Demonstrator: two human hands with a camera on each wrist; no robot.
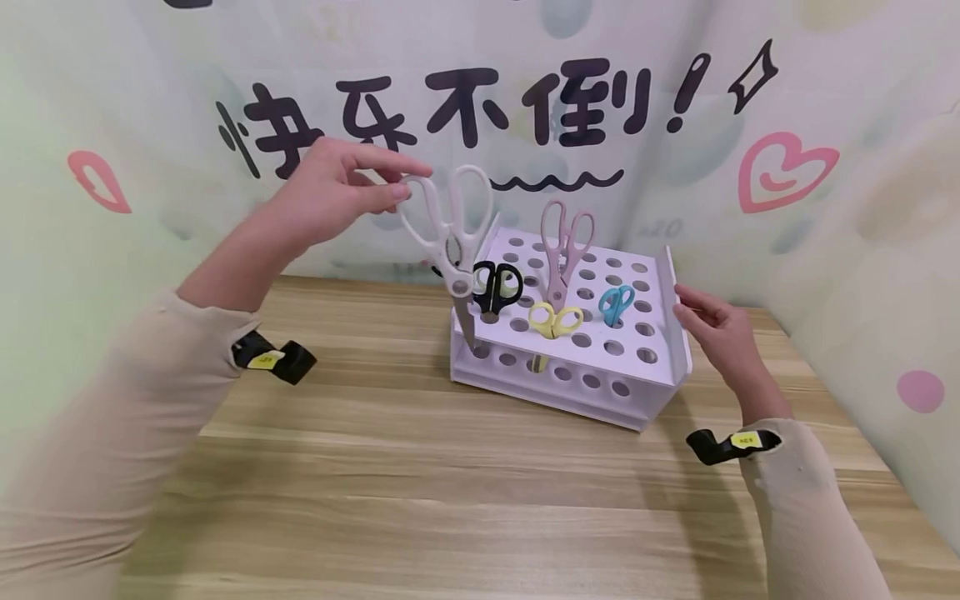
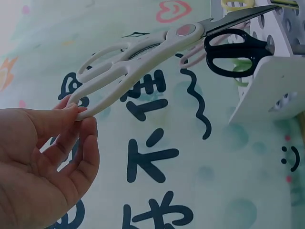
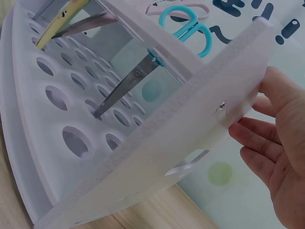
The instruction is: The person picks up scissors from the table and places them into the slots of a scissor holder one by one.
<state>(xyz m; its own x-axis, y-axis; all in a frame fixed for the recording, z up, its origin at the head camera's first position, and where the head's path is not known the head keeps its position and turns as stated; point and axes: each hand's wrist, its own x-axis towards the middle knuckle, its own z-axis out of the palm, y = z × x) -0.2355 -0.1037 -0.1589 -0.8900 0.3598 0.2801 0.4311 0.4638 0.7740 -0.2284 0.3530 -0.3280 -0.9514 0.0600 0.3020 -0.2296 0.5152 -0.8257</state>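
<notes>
My left hand point(image 1: 330, 187) pinches one handle loop of white scissors point(image 2: 157, 52) between thumb and fingertips. They hang blades down, the tip overlapping the left front corner of the white rack point(image 1: 615, 367) in the head view. Fingertips of my right hand point(image 3: 290, 138) touch the outer face and edge of the rack's right side panel. Black scissors point(image 1: 497, 290) stand in a hole beside the white blade. Pink scissors point(image 1: 558, 258), yellow scissors point(image 1: 553, 321) and small turquoise scissors point(image 1: 617, 305) stand upright in other holes. A green handle point(image 2: 242, 66) shows partly behind the black pair.
The rack has two levels with rows of round holes and raised side panels. It stands on a wood-grain table point(image 1: 420, 500), close to a printed cloth backdrop point(image 1: 360, 50). Both wrists wear black camera straps, one of them the left strap point(image 1: 273, 358).
</notes>
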